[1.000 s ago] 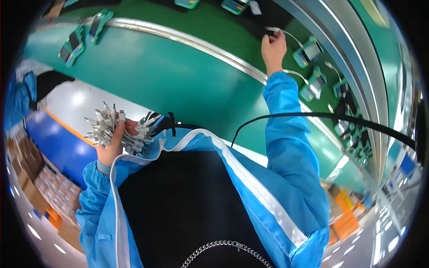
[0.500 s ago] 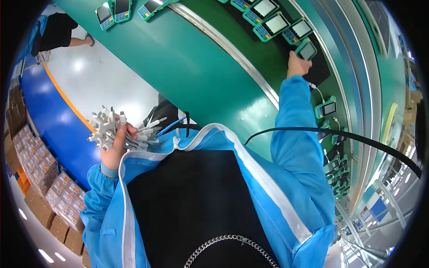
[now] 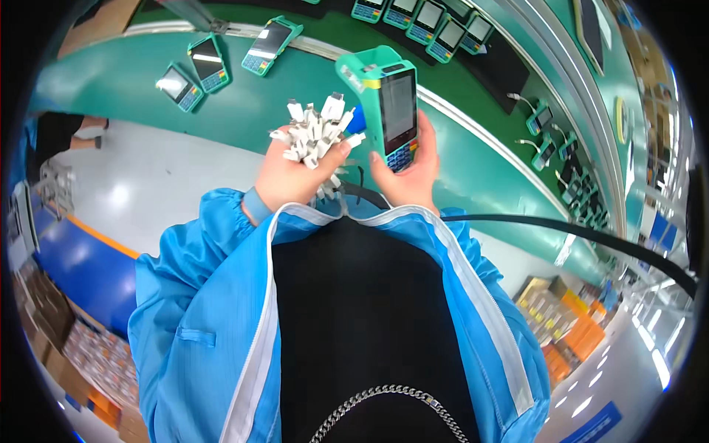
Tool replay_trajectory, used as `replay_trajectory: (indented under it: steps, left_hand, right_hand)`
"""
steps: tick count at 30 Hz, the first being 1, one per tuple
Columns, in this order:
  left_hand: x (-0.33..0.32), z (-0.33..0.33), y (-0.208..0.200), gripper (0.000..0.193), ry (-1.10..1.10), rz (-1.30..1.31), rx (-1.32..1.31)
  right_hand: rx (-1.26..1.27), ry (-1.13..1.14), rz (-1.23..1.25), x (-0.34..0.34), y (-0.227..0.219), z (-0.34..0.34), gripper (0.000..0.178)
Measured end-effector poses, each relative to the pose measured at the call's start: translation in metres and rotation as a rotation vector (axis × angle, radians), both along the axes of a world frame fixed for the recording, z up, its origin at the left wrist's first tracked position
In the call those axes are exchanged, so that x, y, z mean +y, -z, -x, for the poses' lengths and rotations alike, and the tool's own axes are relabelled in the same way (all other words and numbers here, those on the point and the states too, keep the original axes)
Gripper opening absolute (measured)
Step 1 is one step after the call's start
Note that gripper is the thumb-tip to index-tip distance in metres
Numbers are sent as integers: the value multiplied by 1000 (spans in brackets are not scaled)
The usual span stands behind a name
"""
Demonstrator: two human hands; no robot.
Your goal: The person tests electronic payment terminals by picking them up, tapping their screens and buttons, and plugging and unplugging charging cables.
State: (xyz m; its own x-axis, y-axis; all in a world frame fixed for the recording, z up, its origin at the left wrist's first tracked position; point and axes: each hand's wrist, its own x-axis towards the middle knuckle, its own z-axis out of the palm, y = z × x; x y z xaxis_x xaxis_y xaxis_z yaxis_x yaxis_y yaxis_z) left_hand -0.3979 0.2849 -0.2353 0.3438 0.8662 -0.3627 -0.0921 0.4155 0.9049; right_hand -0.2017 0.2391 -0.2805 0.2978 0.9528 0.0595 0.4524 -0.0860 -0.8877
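In front of my chest, my right hand (image 3: 410, 166) grips the lower part of a green card payment terminal (image 3: 399, 111). It is held upright, its dark screen and keypad turned to the right. Close beside it on the left, my left hand (image 3: 292, 173) is closed round a thick bunch of white cables (image 3: 317, 133), their plugs pointing up and outward. The bunch and the terminal are very near each other; whether they touch I cannot tell. Most of the cables' length is hidden behind my hand and jacket.
Three more terminals (image 3: 209, 63) lie on the green bench (image 3: 244, 96) at the far left. Several stand in a row on the dark green conveyor (image 3: 509, 44) beyond. Further right, terminals (image 3: 543, 118) have white cables plugged in. A black strap (image 3: 576, 230) crosses at right.
My right hand has lifted a terminal off the conveyor and brought it in front of me. My left hand has moved right and up with the cables, beside the terminal. The view has turned.
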Motion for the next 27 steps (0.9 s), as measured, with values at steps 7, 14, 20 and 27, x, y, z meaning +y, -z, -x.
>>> replay_trajectory:
  steps: [7, 14, 20, 27]
  left_hand:
    - [17, -3, 4, 21, 230, -128, 101]
    - [4, -44, 20, 24, 145, -71, 237]
    - [-8, -98, 48, 16, 167, 3, 236]
    - [-9, -154, 83, 33, -136, 12, 40]
  right_hand:
    - [-61, 67, -72, -9, -11, 20, 91]
    - [-74, 151, -14, -21, -8, -2, 91]
    - [-144, -3, -45, -26, 11, -88, 85]
    - [-136, 436, 223, -17, 142, -318, 79]
